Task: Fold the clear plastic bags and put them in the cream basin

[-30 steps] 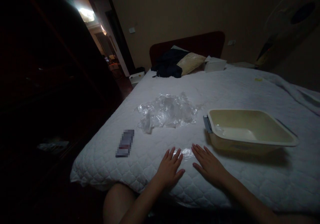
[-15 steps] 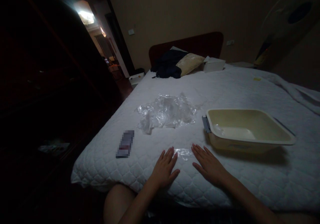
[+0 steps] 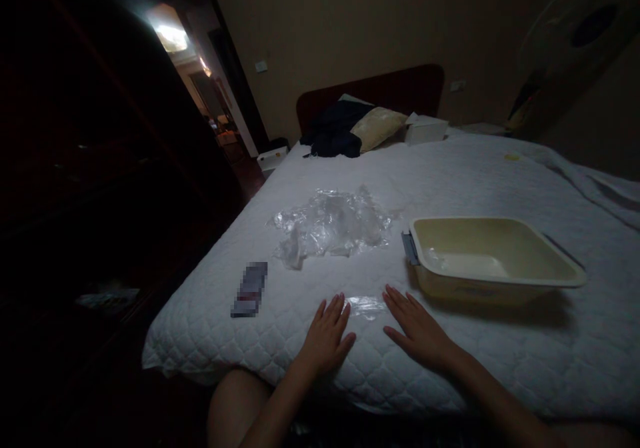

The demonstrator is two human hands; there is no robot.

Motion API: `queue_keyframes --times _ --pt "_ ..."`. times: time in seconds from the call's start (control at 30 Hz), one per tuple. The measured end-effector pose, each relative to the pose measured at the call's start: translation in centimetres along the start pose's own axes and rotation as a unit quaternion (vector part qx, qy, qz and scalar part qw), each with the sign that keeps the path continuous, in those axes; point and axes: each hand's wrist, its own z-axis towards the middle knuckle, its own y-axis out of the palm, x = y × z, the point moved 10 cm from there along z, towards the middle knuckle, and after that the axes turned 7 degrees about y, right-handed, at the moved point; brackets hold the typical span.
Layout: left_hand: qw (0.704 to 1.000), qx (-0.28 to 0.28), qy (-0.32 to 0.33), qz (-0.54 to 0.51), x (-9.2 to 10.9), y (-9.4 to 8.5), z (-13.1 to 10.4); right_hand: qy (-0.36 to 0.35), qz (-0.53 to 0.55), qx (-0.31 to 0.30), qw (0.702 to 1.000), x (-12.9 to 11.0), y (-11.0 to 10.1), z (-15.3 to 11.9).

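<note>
Where light hits, the small clear film (image 3: 367,307) (wrinkled) shines.

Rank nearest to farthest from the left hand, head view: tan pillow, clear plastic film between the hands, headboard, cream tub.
1. Clear plastic film: beside the left hand, on its right.
2. Cream tub: farther right.
3. Tan pillow: far end of bed.
4. Headboard: behind the pillow.

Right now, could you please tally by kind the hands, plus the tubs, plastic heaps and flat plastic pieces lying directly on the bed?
Left hand and right hand: 2
Cream tub: 1
Clear plastic heap: 1
Flat plastic piece: 1
Total: 5
</note>
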Motion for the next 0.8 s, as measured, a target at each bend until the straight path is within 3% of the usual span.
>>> queue_keyframes --times 0.2,0.47,0.63,0.8 --pt "0.999 0.012 -0.004 -0.045 -0.2 -0.6 0.0 0.030 0.064 -0.016 0.997 1.0 -0.3 0.1" --pt "0.994 0.101 -0.009 -0.029 0.2 -3.3 1.1 0.049 0.106 0.002 0.993 1.4 -0.6 0.2" --pt "0.997 0.072 0.015 0.012 2.4 -3.6 4.0 0.051 0.141 0.027 0.988 1.6 -1.0 0.2" --pt "0.998 0.008 -0.004 0.060 3.5 -2.0 6.2 0.059 0.184 0.052 0.980 2.0 -1.5 0.0"
